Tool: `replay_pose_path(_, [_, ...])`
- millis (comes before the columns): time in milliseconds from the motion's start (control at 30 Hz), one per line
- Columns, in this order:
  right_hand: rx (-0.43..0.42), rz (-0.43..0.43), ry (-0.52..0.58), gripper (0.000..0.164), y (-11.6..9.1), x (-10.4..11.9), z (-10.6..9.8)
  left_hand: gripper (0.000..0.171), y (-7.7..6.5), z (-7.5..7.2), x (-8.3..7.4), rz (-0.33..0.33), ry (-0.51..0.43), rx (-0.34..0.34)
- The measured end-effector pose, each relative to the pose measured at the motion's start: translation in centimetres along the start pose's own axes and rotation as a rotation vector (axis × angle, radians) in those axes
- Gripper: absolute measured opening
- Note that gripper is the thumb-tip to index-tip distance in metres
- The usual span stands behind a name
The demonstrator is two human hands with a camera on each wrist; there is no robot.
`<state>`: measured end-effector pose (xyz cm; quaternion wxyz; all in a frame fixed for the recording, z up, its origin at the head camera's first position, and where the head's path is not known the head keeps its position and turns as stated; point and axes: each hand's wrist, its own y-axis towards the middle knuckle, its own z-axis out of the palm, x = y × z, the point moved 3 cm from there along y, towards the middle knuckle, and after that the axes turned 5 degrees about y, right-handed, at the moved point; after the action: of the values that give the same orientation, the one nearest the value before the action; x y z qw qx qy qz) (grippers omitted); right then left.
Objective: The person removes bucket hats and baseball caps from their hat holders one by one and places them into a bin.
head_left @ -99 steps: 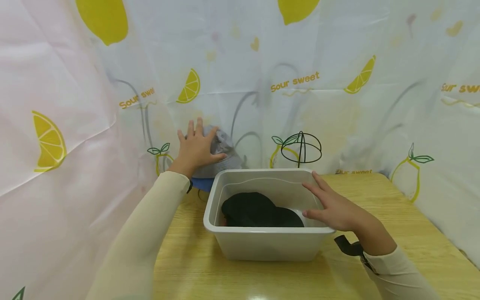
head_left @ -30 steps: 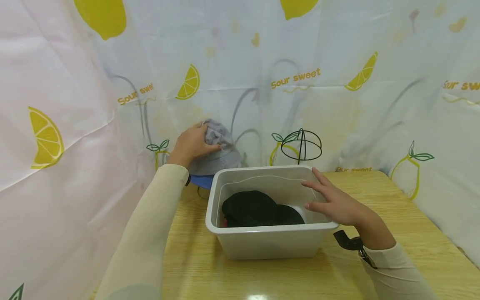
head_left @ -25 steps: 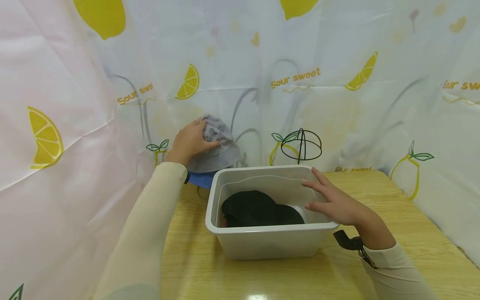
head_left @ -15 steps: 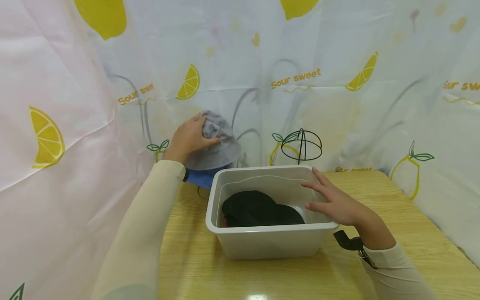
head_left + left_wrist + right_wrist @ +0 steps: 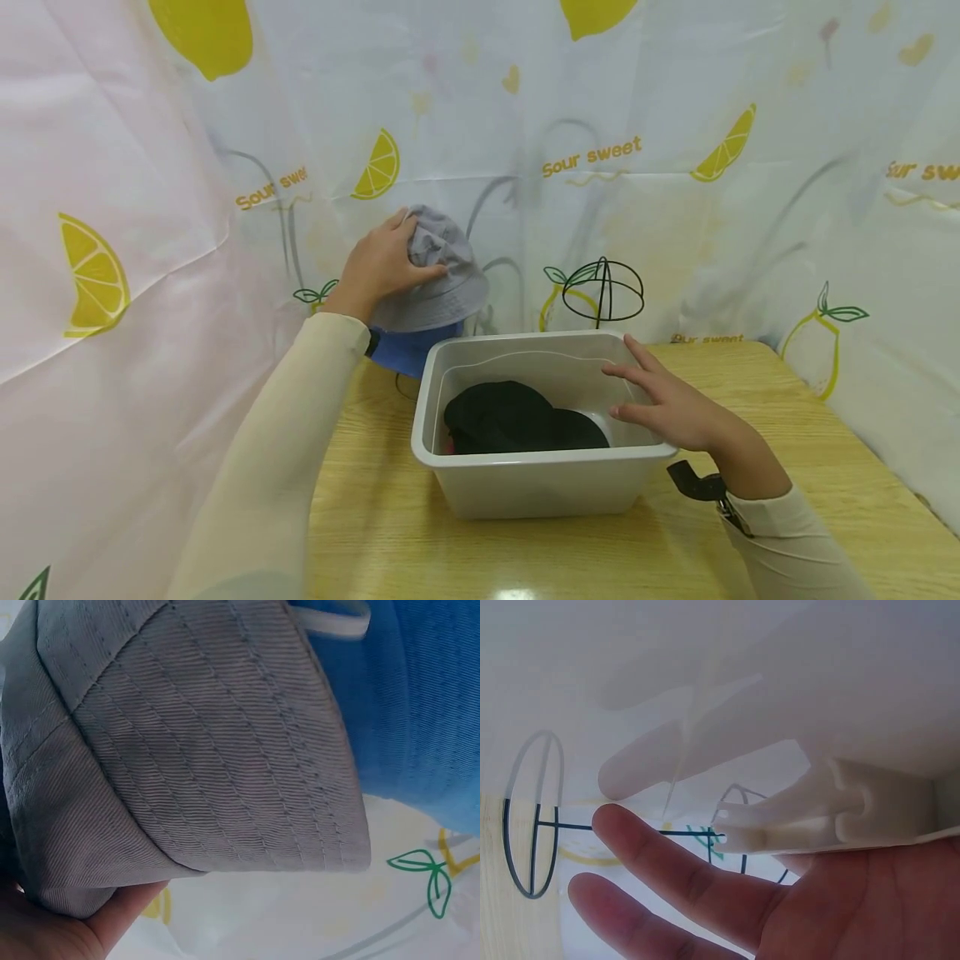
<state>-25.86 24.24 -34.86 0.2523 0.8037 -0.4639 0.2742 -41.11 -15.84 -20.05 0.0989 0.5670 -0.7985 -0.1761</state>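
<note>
In the head view my left hand [image 5: 382, 267] grips a grey bucket hat [image 5: 453, 287] by its crown, fingers behind and thumb in front. Just below its brim shows a blue hat [image 5: 412, 354]. The left wrist view has the grey hat's stitched brim [image 5: 202, 757] up close, with the blue hat [image 5: 427, 697] beside it and part of a white strap. My right hand [image 5: 671, 408], fingers spread and relaxed, lies at the right rim of a pale plastic bin [image 5: 540, 487]. A black cap [image 5: 502, 417] lies inside the bin, a bit of pink beside it.
Behind the bin stands a black wire hat stand [image 5: 602, 292] with a domed top. The wooden table [image 5: 750, 400] runs up to a lemon-printed cloth [image 5: 675, 225] hung behind and at the sides. Under the blue hat, part of a wire ring [image 5: 407, 387] shows.
My left hand, earlier spread over the grey bucket hat, has taken hold of its crown and raised it, uncovering more of the blue hat. The right hand has barely moved.
</note>
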Motion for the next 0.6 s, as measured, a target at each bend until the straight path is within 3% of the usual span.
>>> replay_pose_path(233, [-0.001, -0.007, 0.009, 0.06, 0.0, 0.2, 0.1, 0.108, -0.2, -1.1, -1.3, 0.044, -0.004, -0.035])
replay_pose_path(600, [-0.003, -0.003, 0.009, 0.057, -0.1, 0.1, 0.0, 0.106, -0.9, -2.6, -5.1, 0.139, -0.052, -0.077])
